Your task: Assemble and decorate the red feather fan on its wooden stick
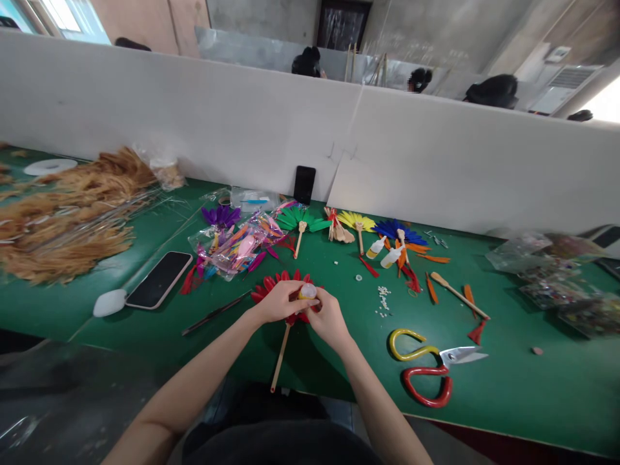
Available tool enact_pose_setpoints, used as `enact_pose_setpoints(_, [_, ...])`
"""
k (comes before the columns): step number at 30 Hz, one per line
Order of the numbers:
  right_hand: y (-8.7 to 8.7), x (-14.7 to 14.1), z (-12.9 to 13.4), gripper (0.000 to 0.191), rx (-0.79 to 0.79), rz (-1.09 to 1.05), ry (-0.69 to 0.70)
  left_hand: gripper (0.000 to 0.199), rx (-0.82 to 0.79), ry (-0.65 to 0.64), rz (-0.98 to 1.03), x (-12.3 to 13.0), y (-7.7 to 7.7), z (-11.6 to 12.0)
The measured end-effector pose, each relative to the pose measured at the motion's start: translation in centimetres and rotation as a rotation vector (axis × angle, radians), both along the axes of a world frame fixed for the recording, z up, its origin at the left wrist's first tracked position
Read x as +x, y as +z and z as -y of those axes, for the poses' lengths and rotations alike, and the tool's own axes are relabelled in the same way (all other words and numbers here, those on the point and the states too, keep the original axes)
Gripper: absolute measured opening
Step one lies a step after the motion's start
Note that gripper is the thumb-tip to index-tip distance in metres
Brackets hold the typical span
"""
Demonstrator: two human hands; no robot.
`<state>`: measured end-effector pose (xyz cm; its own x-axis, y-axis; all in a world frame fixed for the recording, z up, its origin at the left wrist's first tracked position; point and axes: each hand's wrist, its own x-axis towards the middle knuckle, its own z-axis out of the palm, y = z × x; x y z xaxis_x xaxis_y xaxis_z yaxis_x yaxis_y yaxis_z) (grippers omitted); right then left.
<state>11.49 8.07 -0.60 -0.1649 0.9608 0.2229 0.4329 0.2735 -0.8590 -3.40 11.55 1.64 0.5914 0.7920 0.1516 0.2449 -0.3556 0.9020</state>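
My left hand (282,301) and my right hand (329,320) meet over a red feather fan (265,288). Between their fingers is a small round container (307,292) with a whitish top and a yellow side; I cannot make out its exact kind. Both hands are closed on it. The fan lies flat beneath them, its wooden handle (281,358) pointing toward me. My hands hide much of its middle. Small white beads (383,300) are scattered to the right of my right hand. Dark tweezers (216,312) lie left of the fan.
Scissors (443,366) with yellow and red handles lie at right. Farther back are a green fan (301,223), a yellow fan (358,225), a blue fan (400,231) and white glue bottles (391,257). A phone (159,280) and brown fibre bundles (72,213) occupy the left.
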Motion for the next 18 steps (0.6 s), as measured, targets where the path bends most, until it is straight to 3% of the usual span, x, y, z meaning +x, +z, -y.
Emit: enact_pose_setpoints(18, [-0.19, -0.29, -0.1, 0.017, -0.033, -0.032, -0.013, 0.028, -0.019, 0.013, 0.038, -0.17, -0.13, 0.18])
